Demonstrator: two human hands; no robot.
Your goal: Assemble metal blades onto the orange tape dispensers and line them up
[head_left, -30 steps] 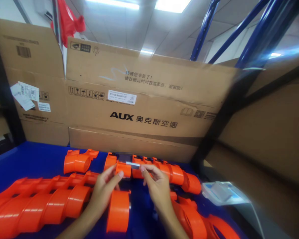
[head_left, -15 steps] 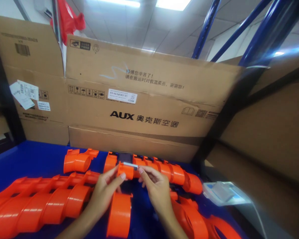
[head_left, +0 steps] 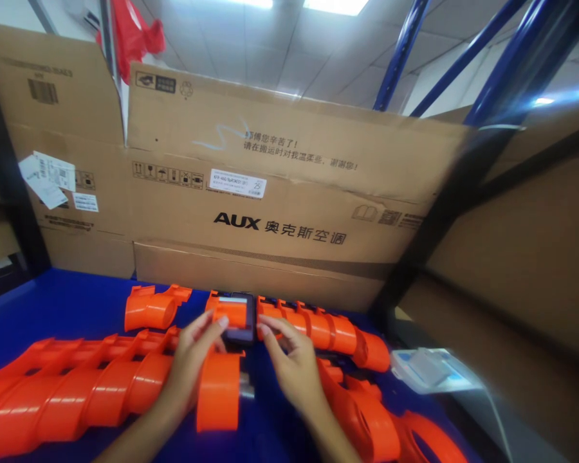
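Observation:
My left hand point(head_left: 189, 365) and my right hand point(head_left: 289, 366) reach forward over a blue table point(head_left: 67, 305). Their fingertips meet at a small orange plastic piece point(head_left: 231, 312) that sits on a dark block point(head_left: 244, 321). A thin grey strip lies along the top of that piece. The left fingers pinch its left end and the right fingers touch its right side. Under my left wrist stands a short orange cylinder part point(head_left: 219, 399). A row of nested orange parts point(head_left: 325, 334) runs off to the right behind my right hand.
Long stacks of orange moulded parts point(head_left: 62, 392) fill the left of the table, more orange parts point(head_left: 367, 424) lie at lower right, and one single orange part point(head_left: 149, 308) sits further back. Large cardboard boxes point(head_left: 280, 193) wall off the back. A clear plastic packet point(head_left: 427, 372) lies at right, beside blue rack posts point(head_left: 400, 51).
The orange piece with the grey strip has shifted left and a little back, and now sits on the dark block. Both hands followed it and dropped slightly.

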